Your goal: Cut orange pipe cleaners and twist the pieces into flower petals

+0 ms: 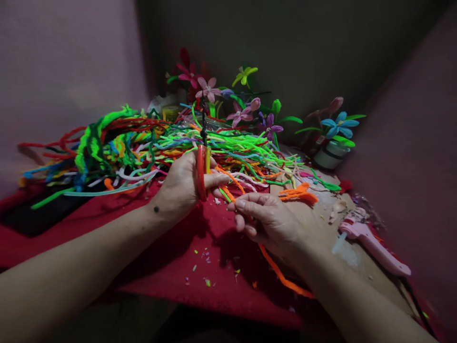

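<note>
My left hand is closed round the red handles of a pair of scissors, whose dark blades point up and away. My right hand pinches an orange pipe cleaner that runs from the fingertips under the palm and down toward the table's near edge. The two hands are close together above a red cloth. Just behind them lies a big heap of coloured pipe cleaners, mostly bright green, orange and red.
Finished pipe-cleaner flowers stand at the back, one blue flower in a small pot. A pink glue gun lies at the right on a wooden board. Folded orange pieces and small cuttings litter the cloth.
</note>
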### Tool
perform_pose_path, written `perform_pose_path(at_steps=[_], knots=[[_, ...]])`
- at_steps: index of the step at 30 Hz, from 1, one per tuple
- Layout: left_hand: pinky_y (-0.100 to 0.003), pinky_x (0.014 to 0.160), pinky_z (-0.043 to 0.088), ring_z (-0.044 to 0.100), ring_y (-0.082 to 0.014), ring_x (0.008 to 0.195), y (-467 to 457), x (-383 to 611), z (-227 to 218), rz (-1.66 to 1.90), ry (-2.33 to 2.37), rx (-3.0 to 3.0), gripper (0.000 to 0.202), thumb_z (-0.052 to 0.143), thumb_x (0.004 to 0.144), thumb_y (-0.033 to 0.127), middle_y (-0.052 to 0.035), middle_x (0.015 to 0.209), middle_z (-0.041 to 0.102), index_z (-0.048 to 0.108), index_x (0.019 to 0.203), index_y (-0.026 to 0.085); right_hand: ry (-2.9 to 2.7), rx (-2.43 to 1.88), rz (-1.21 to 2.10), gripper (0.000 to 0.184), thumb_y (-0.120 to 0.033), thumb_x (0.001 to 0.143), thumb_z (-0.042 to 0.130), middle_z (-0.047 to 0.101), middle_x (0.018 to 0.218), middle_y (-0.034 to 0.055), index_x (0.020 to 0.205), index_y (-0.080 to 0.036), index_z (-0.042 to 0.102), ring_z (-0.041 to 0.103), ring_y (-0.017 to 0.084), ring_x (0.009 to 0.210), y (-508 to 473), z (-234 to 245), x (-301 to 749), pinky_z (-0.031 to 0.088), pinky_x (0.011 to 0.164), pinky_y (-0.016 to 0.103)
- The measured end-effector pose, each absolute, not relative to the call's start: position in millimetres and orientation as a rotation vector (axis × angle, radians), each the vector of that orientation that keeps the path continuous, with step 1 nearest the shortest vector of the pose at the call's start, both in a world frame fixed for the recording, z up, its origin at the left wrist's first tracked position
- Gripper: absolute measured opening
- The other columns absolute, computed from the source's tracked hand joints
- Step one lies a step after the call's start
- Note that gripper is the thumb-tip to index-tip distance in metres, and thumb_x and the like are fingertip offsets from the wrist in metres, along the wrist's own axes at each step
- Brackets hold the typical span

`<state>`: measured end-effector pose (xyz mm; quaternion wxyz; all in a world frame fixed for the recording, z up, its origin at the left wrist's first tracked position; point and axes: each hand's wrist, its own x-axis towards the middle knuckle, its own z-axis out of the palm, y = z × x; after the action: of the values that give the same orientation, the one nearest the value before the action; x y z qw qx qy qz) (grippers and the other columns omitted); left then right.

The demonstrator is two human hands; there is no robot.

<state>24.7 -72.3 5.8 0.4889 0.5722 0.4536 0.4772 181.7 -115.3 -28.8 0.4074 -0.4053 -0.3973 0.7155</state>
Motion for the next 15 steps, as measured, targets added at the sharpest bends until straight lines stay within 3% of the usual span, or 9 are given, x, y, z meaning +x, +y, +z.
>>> perform_pose_path(at_steps=[4,10,12,15], knots=[[-0.019,0.039,0.037,0.052,-0.0076,0.04,-72,25,7,1.137,1.122,1.454,0.025,0.071,0.063,0.019,0.0064,0.049,0.054,0.047,0.07,0.018,-1.034,-0.971,1.85,0.013,-0.023,0.079,0.058,0.057,0.046,-0.0014,0.077,-0.012,0.063,0.031,0.002,0.03,-120,-25,180,0.016,0.031,0.016],[-0.02,0.04,0.04,0.057,-0.0106,0.044,-57,11,-2,1.109,1.138,1.582,0.023,0.066,0.071,0.03,0.0036,0.059,0.057,0.05,0.08,0.017,-0.964,-0.942,1.815,0.01,-0.022,0.079,0.056,0.059,0.048,-0.0011,0.078,-0.013,0.06,0.033,0.003,0.029,-118,-22,183,0.019,0.032,0.016],[-0.022,0.04,0.039,0.055,-0.0115,0.043,-51,4,-3,1.111,1.247,1.742,0.023,0.061,0.075,0.036,0.0031,0.061,0.055,0.049,0.083,0.019,-0.919,-0.949,1.735,0.009,-0.022,0.079,0.055,0.057,0.045,-0.0024,0.077,-0.014,0.059,0.033,0.003,0.029,-114,-21,185,0.019,0.031,0.016],[-0.024,0.045,0.034,0.051,-0.0128,0.048,-50,1,-5,1.014,1.486,2.301,0.016,0.055,0.077,0.032,0.0008,0.061,0.053,0.046,0.079,0.019,-0.846,-0.926,1.643,0.009,-0.022,0.076,0.056,0.059,0.05,-0.0018,0.076,-0.013,0.058,0.033,0.003,0.031,-108,-19,190,0.02,0.029,0.015]])
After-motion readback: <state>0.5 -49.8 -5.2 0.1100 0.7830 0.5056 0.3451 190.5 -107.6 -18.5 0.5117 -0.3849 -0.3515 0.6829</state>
